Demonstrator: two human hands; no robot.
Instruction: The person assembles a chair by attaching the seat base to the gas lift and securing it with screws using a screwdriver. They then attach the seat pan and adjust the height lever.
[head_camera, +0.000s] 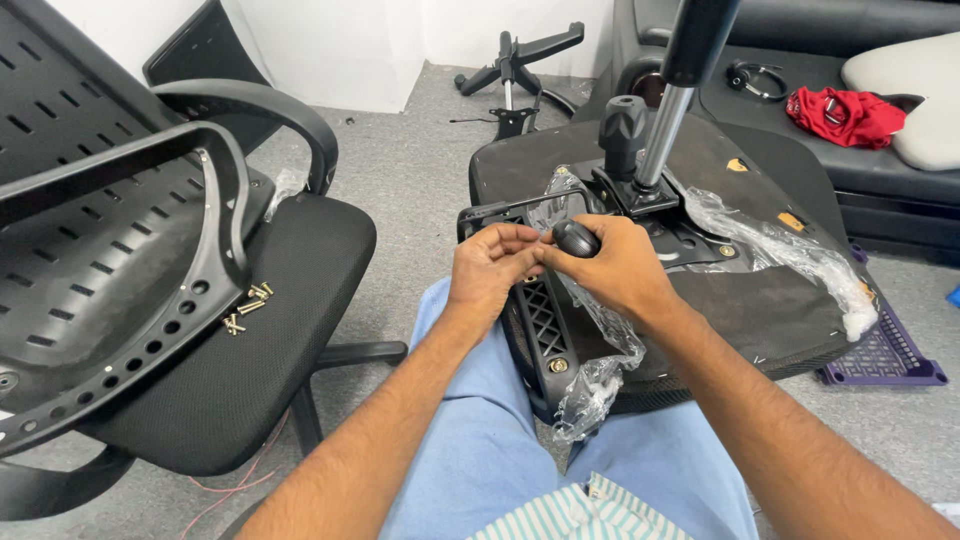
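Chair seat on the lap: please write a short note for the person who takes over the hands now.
Left hand: fingertips at the black knob, pinching beside it.
Right hand: wrapped over the knob.
Upturned chair seat rests on the lap, metal post sticking up, plastic wrap partly on.
Done: one screw sits in the armrest bracket.
Left: loose screws lie on the other chair.

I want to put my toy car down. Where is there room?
The black chair seat has bare fabric right of the loose screws. The grey floor between both chairs is bare too. It is crowded where the left hand and right hand meet, among plastic wrap.
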